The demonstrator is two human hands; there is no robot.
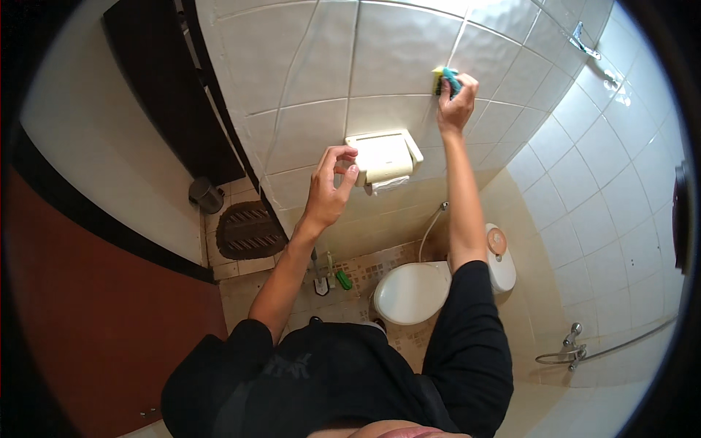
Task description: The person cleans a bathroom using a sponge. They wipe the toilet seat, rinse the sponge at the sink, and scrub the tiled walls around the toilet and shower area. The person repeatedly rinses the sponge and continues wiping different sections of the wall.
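My right hand (456,108) is closed around a yellow and teal sponge (438,79) and presses it on the white wall tiles (398,55), close to a grout line. Lower and to the left, my left hand (330,188) is raised with its fingers bent and the thumb apart, nothing held between them. Its fingertips come up to the left edge of a cream toilet paper holder (415,148) fixed on the wall; whether they touch it I cannot tell. A loose end of paper (391,185) hangs under the holder's cover.
Below stand a white toilet (411,293) with its lid down, a green brush (343,279) and a long-handled scrubber (321,285). A shower tap (575,343) juts from the right wall. At left are a brown mat (250,231), a small bin (207,196) and a reddish door (102,306).
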